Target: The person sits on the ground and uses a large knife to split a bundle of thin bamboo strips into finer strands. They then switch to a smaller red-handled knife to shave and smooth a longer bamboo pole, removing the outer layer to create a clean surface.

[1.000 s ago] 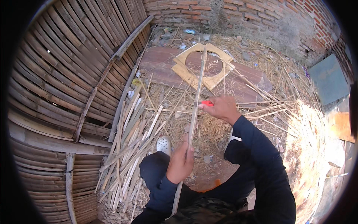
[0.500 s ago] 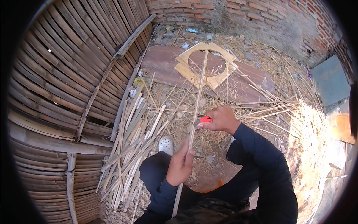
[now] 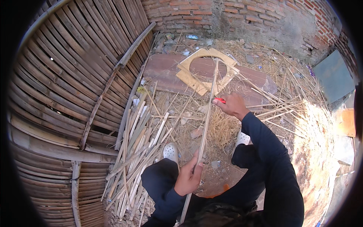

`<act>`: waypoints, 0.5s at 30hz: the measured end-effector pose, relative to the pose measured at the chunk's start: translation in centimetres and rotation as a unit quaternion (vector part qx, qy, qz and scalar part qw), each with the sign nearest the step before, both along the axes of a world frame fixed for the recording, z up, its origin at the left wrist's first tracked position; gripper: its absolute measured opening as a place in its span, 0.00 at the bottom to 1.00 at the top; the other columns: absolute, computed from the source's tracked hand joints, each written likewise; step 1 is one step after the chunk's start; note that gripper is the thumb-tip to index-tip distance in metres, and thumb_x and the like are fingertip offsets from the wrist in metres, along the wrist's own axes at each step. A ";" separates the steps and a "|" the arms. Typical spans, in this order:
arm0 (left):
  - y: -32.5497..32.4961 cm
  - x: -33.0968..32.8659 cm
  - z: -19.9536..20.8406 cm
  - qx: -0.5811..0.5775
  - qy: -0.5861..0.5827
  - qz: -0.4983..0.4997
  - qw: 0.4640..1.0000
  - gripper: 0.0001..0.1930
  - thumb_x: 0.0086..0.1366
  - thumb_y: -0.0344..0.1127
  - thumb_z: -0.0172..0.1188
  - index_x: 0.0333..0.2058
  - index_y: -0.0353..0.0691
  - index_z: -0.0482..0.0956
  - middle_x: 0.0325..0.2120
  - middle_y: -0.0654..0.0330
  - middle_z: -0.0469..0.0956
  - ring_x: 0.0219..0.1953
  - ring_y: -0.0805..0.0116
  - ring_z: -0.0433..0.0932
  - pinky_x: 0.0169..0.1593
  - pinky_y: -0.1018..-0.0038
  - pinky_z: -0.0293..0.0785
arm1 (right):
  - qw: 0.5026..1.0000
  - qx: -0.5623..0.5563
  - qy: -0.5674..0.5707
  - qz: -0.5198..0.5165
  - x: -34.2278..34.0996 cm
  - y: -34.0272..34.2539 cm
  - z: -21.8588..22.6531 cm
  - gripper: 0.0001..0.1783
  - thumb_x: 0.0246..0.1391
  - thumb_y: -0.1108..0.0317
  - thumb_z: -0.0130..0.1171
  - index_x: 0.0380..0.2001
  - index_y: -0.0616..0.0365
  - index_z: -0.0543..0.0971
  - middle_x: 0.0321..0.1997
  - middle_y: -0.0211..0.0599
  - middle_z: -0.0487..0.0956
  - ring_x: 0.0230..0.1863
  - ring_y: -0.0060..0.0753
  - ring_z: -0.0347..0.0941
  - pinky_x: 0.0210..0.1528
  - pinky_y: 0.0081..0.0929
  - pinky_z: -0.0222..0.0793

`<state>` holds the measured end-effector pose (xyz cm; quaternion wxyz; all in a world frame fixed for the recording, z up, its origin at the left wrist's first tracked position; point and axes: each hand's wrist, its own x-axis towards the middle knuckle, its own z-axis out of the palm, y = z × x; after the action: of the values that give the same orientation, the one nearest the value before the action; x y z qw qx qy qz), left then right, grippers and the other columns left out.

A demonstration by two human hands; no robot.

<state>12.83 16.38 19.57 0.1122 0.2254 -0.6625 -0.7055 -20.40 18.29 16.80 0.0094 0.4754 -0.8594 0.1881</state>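
Observation:
A long, thin bamboo strip [image 3: 205,130] slants from between my legs up to a flat wooden frame [image 3: 192,82] with a round hole. My left hand [image 3: 188,178] is wrapped around the strip's lower part, near my left knee. Farther up, my right hand [image 3: 233,106] grips a small red-handled knife [image 3: 220,101] against the strip. Its blade is mostly hidden at this angle. Thin slivers curl along the strip's far end, over the frame's opening. Beneath the frame lies a reddish-brown board [image 3: 160,72].
Cut bamboo strips [image 3: 138,149] are piled at the left, beside a slatted bamboo wall [image 3: 72,85]. Shavings [image 3: 223,132] litter the ground between my white shoes [image 3: 171,152]. A brick wall [image 3: 261,36] closes the far side; a blue-grey panel [image 3: 334,75] leans at the right.
My right hand and the knife have slid away from me along the strip, toward the frame. The strip's far end has shifted right, and my left hand keeps its hold.

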 end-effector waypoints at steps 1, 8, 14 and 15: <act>0.2 0.2 -0.1 0.007 -0.008 -0.008 1.000 0.25 0.71 0.29 0.46 0.65 0.35 0.55 0.21 0.73 0.63 0.22 0.86 0.60 0.26 0.86 0.58 | 0.999 -0.001 0.002 -0.032 -2.0 0.1 -0.6 0.41 0.54 0.29 0.40 0.20 0.58 0.81 0.18 0.50 0.76 0.26 0.54 0.75 0.30 0.47 0.69; 4.3 3.3 -2.2 -0.051 0.029 -0.059 0.997 0.26 0.70 0.30 0.46 0.65 0.32 0.55 0.23 0.72 0.65 0.23 0.87 0.61 0.27 0.86 0.60 | 0.974 -0.065 0.006 -0.217 -10.8 5.0 0.6 0.43 0.56 0.29 0.39 0.16 0.62 0.77 0.20 0.54 0.76 0.26 0.56 0.75 0.31 0.49 0.66; 3.3 3.1 -0.2 -0.006 0.012 0.009 1.000 0.26 0.70 0.31 0.46 0.65 0.33 0.55 0.23 0.71 0.67 0.22 0.86 0.62 0.27 0.86 0.60 | 0.990 -0.052 -0.046 -0.125 -6.6 5.5 4.2 0.41 0.56 0.31 0.42 0.16 0.61 0.77 0.13 0.51 0.72 0.20 0.55 0.72 0.26 0.47 0.63; 2.8 2.9 -0.1 -0.036 0.021 0.022 0.999 0.26 0.70 0.32 0.46 0.65 0.33 0.56 0.22 0.71 0.67 0.22 0.86 0.62 0.26 0.86 0.60 | 0.995 -0.054 -0.036 -0.077 -4.8 5.6 5.0 0.40 0.56 0.32 0.43 0.16 0.61 0.77 0.13 0.51 0.71 0.20 0.54 0.71 0.25 0.46 0.63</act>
<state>15.73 19.21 19.49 0.1493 0.2211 -0.6797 -0.6833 -25.17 23.89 21.84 0.0186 0.3993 -0.8819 0.2499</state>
